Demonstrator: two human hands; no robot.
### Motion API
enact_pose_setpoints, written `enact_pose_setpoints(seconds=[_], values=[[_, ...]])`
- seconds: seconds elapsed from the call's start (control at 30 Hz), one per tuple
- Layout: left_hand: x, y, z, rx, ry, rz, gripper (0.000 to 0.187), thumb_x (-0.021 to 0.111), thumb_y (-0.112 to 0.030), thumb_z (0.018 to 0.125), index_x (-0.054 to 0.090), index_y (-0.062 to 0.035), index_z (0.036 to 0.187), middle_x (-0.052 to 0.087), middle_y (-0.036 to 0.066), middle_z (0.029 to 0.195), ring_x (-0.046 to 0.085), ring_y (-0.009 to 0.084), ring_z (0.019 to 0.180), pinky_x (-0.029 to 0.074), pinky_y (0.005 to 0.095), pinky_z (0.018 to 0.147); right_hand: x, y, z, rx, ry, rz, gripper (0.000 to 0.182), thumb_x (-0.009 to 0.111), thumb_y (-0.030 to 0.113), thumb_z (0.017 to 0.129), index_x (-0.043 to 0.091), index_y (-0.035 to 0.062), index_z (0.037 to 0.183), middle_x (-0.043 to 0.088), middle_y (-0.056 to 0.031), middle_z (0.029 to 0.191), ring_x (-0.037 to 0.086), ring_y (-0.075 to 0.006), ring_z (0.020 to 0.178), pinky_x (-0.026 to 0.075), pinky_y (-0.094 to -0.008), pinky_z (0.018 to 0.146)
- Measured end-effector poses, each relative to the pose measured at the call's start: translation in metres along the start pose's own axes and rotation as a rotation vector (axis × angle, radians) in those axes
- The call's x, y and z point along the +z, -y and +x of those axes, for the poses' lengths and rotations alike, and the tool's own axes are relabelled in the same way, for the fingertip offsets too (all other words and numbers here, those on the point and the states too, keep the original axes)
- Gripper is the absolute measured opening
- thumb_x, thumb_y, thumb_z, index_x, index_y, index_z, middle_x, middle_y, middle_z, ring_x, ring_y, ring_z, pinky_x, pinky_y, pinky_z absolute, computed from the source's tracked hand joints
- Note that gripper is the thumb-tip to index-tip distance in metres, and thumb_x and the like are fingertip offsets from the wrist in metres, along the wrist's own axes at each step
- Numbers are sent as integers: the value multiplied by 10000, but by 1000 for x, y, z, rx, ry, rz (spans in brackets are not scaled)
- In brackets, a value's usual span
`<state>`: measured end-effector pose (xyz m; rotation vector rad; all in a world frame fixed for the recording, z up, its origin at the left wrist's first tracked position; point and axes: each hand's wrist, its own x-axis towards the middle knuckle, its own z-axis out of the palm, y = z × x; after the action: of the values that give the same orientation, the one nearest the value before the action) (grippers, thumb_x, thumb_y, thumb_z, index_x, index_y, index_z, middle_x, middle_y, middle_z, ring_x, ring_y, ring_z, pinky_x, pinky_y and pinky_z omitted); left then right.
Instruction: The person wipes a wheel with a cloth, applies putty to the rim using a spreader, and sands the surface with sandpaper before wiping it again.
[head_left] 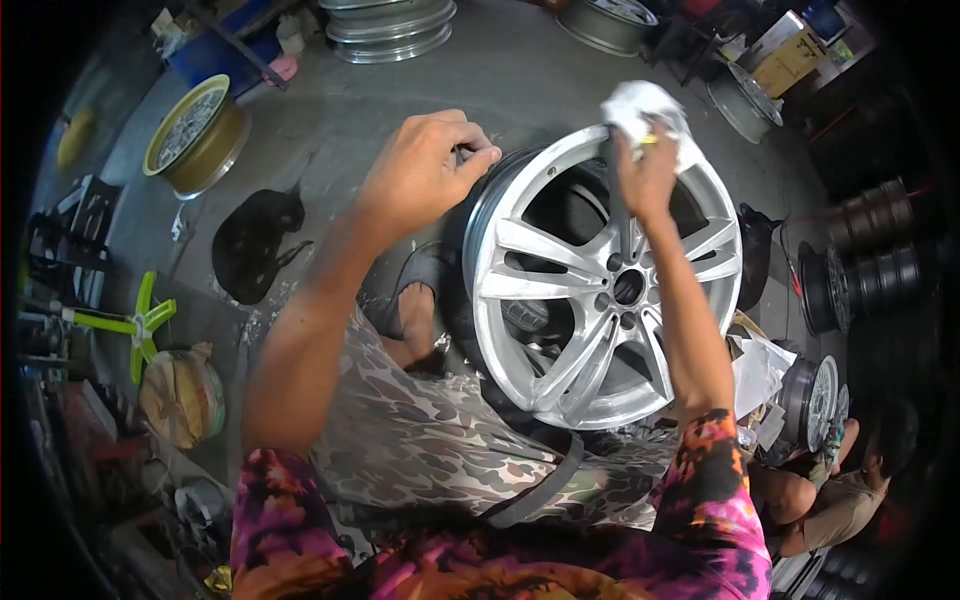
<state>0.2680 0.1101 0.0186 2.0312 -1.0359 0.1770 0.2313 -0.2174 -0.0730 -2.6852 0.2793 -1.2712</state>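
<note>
A large silver spoked wheel rim [562, 386] stands tilted in front of my lap. My right hand [648, 175] presses a white cloth [645, 105] against the top right of its outer lip; the cloth is a little blurred. To the left of the rim's upper edge is my left hand [430, 165], its fingers curled toward the thumb. Whatever lies inside those curled fingers, if anything, is hidden. Between the spokes, dark parts behind the rim show through.
A gold rim [205, 125] and a black cat [258, 245] are on the floor at left. Stacked rims [390, 30] stand at the top. Crumpled paper [762, 375] lies right of the wheel, and another person [835, 505] sits at lower right.
</note>
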Motion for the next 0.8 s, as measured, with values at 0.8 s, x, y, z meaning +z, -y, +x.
enact_pose_setpoints(seconds=[0.8], values=[[2, 14, 7, -210, 101, 84, 324, 660, -256, 927, 683, 63, 871, 563, 94, 648, 473, 126, 631, 393, 304, 606, -4, 64, -5, -493, 194, 35, 202, 600, 202, 855, 683, 147, 1030, 627, -108, 1107, 589, -310, 1098, 442, -522, 960]])
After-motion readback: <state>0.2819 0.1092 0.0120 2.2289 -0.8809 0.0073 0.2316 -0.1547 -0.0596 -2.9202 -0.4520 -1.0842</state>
